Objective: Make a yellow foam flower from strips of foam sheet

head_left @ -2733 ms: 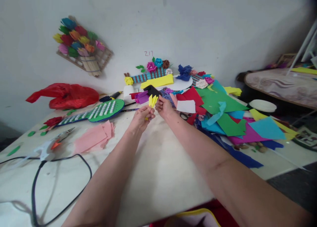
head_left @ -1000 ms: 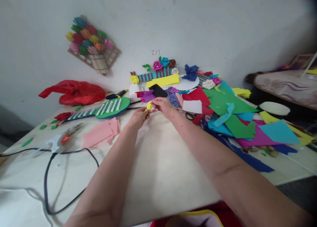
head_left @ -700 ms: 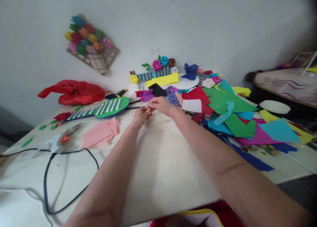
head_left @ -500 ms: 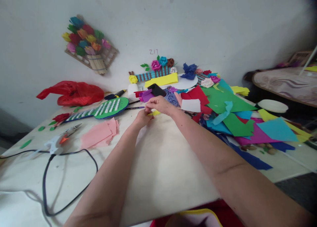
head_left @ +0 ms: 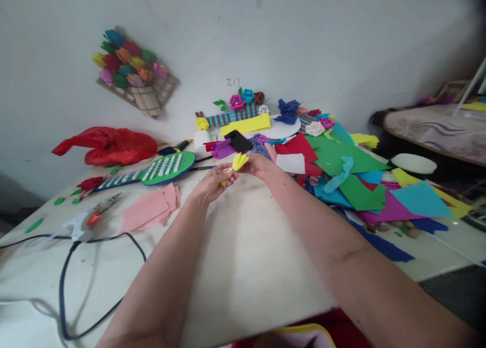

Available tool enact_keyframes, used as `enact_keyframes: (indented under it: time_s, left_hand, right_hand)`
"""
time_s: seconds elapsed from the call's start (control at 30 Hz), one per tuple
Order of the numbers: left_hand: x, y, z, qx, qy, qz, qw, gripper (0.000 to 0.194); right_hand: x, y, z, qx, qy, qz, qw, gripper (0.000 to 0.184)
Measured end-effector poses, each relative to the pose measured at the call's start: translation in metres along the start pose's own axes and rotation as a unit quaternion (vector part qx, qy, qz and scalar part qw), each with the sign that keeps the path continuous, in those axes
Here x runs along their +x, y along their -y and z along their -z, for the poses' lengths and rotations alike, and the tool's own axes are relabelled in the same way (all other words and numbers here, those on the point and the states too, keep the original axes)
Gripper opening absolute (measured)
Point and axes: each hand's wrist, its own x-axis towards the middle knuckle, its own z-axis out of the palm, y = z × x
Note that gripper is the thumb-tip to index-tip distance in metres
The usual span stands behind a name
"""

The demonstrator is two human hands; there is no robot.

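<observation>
Over the middle of the table, my left hand (head_left: 216, 182) pinches a small yellow crepe-paper flower (head_left: 239, 161) by its gathered base. The flower's ruffled top fans upward, and a bit of yellow shows below the fingers. Right beside it, my right hand (head_left: 257, 166) has its fingers curled in; the tips are partly hidden behind the flower, so what they grip is unclear. A pale strand seems to lie at the flower's base, too small to make out. Just beyond the hands are a black phone (head_left: 238, 141) and purple-grey yarn (head_left: 259, 147).
Pink paper sheets (head_left: 146, 210) and a glue gun (head_left: 80, 226) with a looping black cord lie at left. Behind them sit a green guitar-shaped craft (head_left: 169, 168) and a red plastic bag (head_left: 110, 145). Coloured paper scraps (head_left: 345, 156) cover the right side.
The yellow flower has come up into view, its ruffled top now showing between the hands. My left hand has turned and shifted left; my right hand has dropped from above it to its right side.
</observation>
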Motion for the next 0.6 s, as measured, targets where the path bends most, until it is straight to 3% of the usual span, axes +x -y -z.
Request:
enact_keyframes:
  time_s: [0.13, 0.27, 0.4, 0.6]
  left_hand:
    - [0.003, 0.0, 0.003, -0.104, -0.051, -0.065, 0.991, 0.026]
    - [0.005, 0.001, 0.0, -0.161, -0.059, -0.079, 0.982, 0.017]
    - [0.005, 0.003, -0.006, -0.177, -0.075, -0.084, 0.978, 0.017]
    - [0.008, 0.005, -0.005, -0.165, -0.079, -0.085, 0.979, 0.014]
  right_hand:
    - [0.003, -0.007, -0.008, 0.117, -0.005, -0.001, 0.993, 0.011]
    - [0.001, -0.004, -0.022, 0.19, 0.013, 0.082, 0.978, 0.017]
    - [-0.002, 0.0, -0.032, 0.167, -0.005, 0.138, 0.976, 0.022]
    - [-0.005, -0.002, -0.034, 0.063, 0.018, 0.134, 0.989, 0.022]
